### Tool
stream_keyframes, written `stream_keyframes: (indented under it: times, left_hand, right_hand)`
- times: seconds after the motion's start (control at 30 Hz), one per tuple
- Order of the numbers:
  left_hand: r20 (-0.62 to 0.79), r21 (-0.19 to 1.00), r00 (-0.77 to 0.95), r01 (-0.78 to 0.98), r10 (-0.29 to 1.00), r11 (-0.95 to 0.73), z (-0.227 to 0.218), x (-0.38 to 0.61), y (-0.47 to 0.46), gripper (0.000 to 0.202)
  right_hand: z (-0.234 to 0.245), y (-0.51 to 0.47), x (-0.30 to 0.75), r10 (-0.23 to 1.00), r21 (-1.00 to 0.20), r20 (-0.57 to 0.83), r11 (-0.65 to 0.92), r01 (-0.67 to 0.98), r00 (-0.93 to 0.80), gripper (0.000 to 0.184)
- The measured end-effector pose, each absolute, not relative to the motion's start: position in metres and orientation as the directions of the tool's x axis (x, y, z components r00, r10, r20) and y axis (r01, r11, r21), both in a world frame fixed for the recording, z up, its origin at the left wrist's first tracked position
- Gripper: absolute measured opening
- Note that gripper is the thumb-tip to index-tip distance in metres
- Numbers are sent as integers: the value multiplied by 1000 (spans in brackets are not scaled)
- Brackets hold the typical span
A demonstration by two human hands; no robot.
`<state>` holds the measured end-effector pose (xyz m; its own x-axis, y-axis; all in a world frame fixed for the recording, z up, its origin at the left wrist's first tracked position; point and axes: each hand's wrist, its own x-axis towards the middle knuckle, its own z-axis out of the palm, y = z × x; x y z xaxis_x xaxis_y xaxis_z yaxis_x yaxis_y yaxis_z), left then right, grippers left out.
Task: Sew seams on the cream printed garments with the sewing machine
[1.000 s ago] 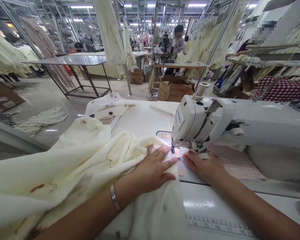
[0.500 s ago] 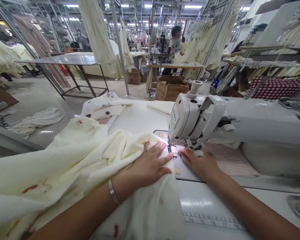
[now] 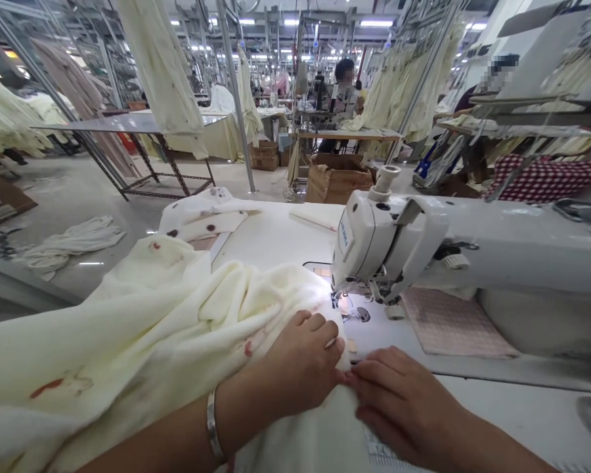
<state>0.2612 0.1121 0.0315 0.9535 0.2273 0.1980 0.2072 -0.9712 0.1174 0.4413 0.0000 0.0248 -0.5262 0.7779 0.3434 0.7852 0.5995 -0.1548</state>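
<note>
A pale cream fabric (image 3: 177, 328) with small reddish prints lies in folds across the left of the sewing table, its right edge reaching under the needle area of a white sewing machine (image 3: 369, 243). My left hand (image 3: 303, 358), a silver bangle at its wrist, is closed on the fabric near that edge, fingers curled. Just right of it, my right hand (image 3: 398, 387) pinches the same edge, its fingertips almost meeting my left thumb. The machine's lamp lights the presser foot (image 3: 334, 299), where the fabric edge lies.
A pink checked cloth (image 3: 453, 322) lies under the machine arm. Spotted fabric pieces (image 3: 207, 217) rest at the table's far left corner. A printed ruler (image 3: 381, 453) runs along the front. Beyond stand a cardboard box (image 3: 337, 180), a metal table (image 3: 118, 125) and a co-worker (image 3: 343, 82).
Both hands have come back toward me from the presser foot. My left fingers, flat before, are now curled on the fabric. My right hand has left the needle plate and meets the fabric edge.
</note>
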Motion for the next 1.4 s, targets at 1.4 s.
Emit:
stream_keyframes:
  times: [1.4]
  left_hand:
    - [424, 189, 882, 137, 206, -972, 17, 278, 162, 23]
  right_hand:
    - [17, 38, 446, 786, -98, 415, 539, 836, -458, 17]
